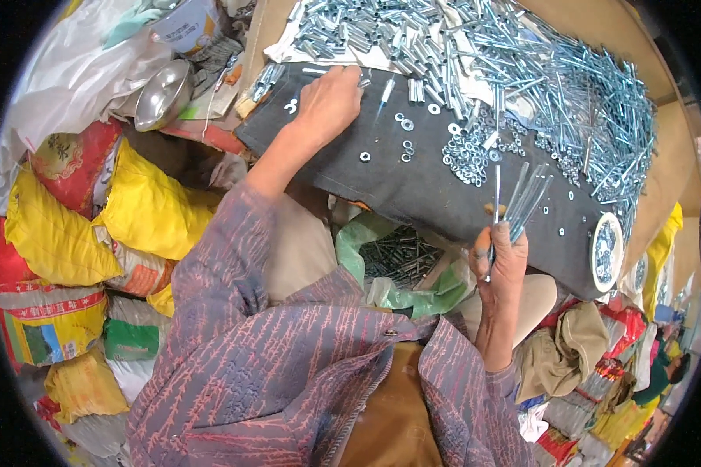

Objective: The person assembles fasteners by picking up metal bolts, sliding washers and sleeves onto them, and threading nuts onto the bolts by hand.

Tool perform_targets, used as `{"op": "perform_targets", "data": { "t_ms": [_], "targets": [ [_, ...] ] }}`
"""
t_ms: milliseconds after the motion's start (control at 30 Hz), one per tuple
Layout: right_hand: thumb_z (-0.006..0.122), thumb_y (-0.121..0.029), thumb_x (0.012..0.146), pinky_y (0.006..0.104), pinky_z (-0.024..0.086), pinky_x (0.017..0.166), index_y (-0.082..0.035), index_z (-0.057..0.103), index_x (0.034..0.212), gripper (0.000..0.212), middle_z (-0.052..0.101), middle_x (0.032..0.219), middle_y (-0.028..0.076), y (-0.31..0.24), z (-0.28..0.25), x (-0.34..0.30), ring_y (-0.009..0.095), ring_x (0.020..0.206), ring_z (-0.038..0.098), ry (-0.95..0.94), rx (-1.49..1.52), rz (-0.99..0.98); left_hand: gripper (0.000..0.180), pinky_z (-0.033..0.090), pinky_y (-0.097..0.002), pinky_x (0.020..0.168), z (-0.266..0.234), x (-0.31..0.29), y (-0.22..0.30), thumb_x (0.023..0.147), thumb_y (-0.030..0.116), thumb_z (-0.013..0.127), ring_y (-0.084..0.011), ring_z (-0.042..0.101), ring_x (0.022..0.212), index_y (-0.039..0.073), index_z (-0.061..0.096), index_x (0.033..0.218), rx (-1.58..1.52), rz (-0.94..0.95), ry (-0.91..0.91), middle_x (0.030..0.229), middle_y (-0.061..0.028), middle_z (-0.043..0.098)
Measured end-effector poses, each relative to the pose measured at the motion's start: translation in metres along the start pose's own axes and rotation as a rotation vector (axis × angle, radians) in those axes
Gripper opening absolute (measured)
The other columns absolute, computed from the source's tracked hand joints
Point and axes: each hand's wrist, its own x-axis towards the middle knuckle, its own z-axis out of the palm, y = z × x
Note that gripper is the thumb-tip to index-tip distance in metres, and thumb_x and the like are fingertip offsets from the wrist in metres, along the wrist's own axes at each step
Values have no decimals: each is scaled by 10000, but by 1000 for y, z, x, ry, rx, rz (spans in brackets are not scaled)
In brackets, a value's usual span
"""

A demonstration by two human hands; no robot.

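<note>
My left hand (331, 105) is at the far left part of the dark cloth (428, 187), its fingers curled together. A short metal tube (313, 71) lies against its fingertips; whether the fingers grip it or something else is hidden. My right hand (502, 253) is closed round several long, thin metal rods (531, 198) at the near edge, their upper ends fanned out. One rod (497, 187) stands apart between thumb and fingers. Loose nuts and washers (467, 156) lie in a cluster beyond the right hand. A pointed tool with a white handle (387, 89) lies right of my left hand.
Heaped metal tubes (413, 47) and long rods (615, 117) cover the far side. A white bowl of small metal parts (606, 253) stands at the right edge. Below the table is an open green bag of dark rods (401, 257). Filled yellow sacks (148, 202) crowd the left.
</note>
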Motion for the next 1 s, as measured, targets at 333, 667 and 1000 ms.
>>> {"op": "perform_targets", "data": {
  "t_ms": [333,667,1000],
  "targets": [
    [630,-163,908,174,309,398,-12,557,1131,279,563,626,23,-9,18,-13,39,450,434,-195,-285,187,200,471,-291,749,-6,-73,88,873,85,560,-125,577,800,11,644,1039,-950,134,-411,832,-65,643],
    [670,-198,875,188,273,364,6,571,1141,349,519,582,32,-14,9,-19,57,400,387,-189,-311,194,215,399,-231,594,-13,-67,73,880,132,550,-66,484,680,16,663,1021,-1027,163,-552,766,19,590],
    [694,-185,856,185,285,378,4,565,1082,322,565,635,30,-17,0,-10,44,435,422,-349,-256,361,203,313,-189,461,-29,-68,65,858,141,581,-32,405,550,-6,681,955,-1238,-18,-1071,687,15,529]
  ]
}}
